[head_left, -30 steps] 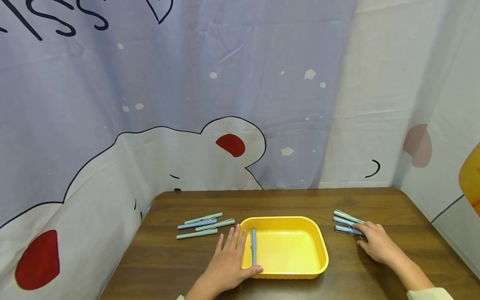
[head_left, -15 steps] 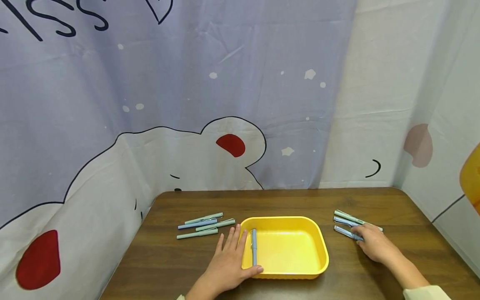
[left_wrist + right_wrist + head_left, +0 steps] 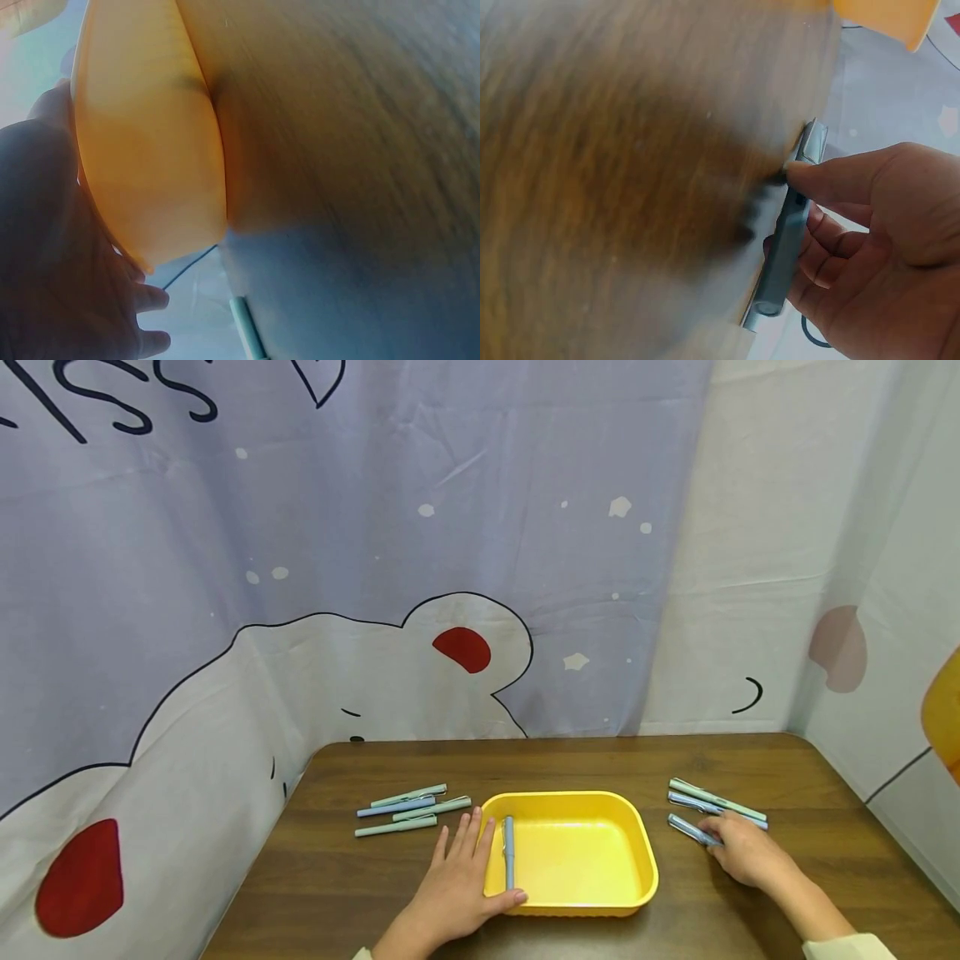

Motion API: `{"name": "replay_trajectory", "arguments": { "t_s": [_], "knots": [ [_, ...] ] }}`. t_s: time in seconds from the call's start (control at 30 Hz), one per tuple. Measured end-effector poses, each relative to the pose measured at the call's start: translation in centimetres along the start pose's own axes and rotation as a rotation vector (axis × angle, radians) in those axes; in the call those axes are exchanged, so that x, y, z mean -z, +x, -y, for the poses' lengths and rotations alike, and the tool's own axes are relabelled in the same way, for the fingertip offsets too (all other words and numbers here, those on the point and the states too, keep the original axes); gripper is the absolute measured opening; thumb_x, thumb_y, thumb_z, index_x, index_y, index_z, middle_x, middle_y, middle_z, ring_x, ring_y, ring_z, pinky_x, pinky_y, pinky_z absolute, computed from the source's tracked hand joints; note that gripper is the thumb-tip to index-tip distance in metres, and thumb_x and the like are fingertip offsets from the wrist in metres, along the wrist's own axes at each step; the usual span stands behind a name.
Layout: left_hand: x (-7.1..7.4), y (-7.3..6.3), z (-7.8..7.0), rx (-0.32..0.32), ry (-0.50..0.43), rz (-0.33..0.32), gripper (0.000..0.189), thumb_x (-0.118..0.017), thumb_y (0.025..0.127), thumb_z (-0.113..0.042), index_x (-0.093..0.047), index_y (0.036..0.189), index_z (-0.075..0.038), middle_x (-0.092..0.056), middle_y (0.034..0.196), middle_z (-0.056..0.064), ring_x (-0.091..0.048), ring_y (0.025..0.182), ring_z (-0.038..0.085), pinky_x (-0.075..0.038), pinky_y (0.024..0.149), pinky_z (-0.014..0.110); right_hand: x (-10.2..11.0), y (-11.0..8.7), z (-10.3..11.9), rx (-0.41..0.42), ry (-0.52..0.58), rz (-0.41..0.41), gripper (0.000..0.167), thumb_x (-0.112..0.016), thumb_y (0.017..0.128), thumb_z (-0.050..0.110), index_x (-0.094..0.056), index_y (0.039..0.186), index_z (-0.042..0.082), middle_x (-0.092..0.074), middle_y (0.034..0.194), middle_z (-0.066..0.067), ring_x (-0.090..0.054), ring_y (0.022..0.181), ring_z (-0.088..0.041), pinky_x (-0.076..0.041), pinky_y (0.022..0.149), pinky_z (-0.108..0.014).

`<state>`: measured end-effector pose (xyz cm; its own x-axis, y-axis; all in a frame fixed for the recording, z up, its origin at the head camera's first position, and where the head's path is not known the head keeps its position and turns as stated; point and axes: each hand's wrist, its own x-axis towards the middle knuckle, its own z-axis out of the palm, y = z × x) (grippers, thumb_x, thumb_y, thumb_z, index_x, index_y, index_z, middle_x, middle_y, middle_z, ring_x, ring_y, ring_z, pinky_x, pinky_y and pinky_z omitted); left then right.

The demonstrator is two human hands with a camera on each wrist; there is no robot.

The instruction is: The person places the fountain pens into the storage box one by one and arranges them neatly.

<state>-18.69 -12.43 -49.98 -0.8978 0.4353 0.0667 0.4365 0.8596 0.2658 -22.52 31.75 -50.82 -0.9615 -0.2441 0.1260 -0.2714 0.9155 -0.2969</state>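
Observation:
My right hand [image 3: 746, 850] pinches a blue pen [image 3: 692, 829] between thumb and fingers at the table's right side. In the right wrist view that pen [image 3: 786, 247] looks dark, its clip end pointing up, close to the tabletop. Just beyond it lie a green pen [image 3: 716, 798] and another blue pen [image 3: 693, 802]. My left hand [image 3: 457, 887] rests with straight, spread fingers along the left side of a yellow tray [image 3: 643, 852], thumb over its front rim. Inside the tray, against the left wall, one blue pen [image 3: 509, 852] lies lengthwise.
Left of the tray lies a loose group of pens: green ones [image 3: 395, 827] and a blue one [image 3: 395, 807]. All stand on a brown wooden table [image 3: 337, 893]. A printed curtain [image 3: 585, 568] hangs right behind the table's back edge.
My right hand has shifted slightly left and toward the front, drawing the nearest blue pen away from the other two, which now show more fully. The left hand and tray stay put.

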Motion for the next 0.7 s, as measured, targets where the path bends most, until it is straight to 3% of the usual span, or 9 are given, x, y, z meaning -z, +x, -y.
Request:
{"name": "replay_trajectory", "arguments": {
  "t_s": [0.2, 0.4, 0.53, 0.7],
  "knots": [
    [0.0, 0.0, 0.0, -0.002, 0.002, -0.003, 0.104, -0.048, 0.090, -0.077, -0.021, 0.162, -0.006, -0.010, 0.169, 0.017, -0.016, 0.155, 0.038, -0.014, 0.119, 0.065, 0.5, -0.1, 0.3, -0.022, 0.052, -0.011, 0.019, -0.077, 0.081, 0.000, -0.070, 0.099, -0.001, -0.058, 0.085, -0.001, -0.053, 0.079, -0.016, -0.048, 0.069, -0.039],
    [0.0, 0.0, 0.0, 0.001, -0.002, 0.000, 0.104, -0.048, 0.090, -0.077, -0.021, 0.162, -0.006, -0.009, 0.169, 0.017, -0.015, 0.154, 0.038, -0.013, 0.119, 0.066, 1.4, 0.0, 0.6, -0.065, 0.148, -0.009, 0.019, -0.076, 0.082, 0.001, -0.065, 0.098, 0.001, -0.066, 0.087, -0.003, -0.061, 0.081, -0.020, -0.050, 0.069, -0.040],
    [-0.1, 0.0, 0.0, 0.004, 0.002, 0.003, 0.105, -0.047, 0.090, -0.078, -0.021, 0.162, -0.006, -0.008, 0.169, 0.017, -0.014, 0.155, 0.038, -0.013, 0.119, 0.066, 1.9, -0.1, 1.0, -0.111, 0.209, 0.014, 0.024, -0.076, 0.085, 0.005, -0.063, 0.104, 0.000, -0.069, 0.093, -0.009, -0.066, 0.088, -0.028, -0.053, 0.073, -0.044],
    [-0.1, 0.0, 0.0, 0.009, -0.007, 0.007, 0.106, -0.047, 0.090, -0.079, -0.020, 0.162, -0.007, -0.008, 0.169, 0.016, -0.014, 0.155, 0.038, -0.012, 0.120, 0.065, 2.2, -0.2, 1.3, -0.136, 0.311, 0.049, 0.043, -0.078, 0.087, 0.015, -0.063, 0.120, -0.008, -0.071, 0.097, -0.009, -0.069, 0.088, -0.025, -0.053, 0.070, -0.034]
  ]
}}
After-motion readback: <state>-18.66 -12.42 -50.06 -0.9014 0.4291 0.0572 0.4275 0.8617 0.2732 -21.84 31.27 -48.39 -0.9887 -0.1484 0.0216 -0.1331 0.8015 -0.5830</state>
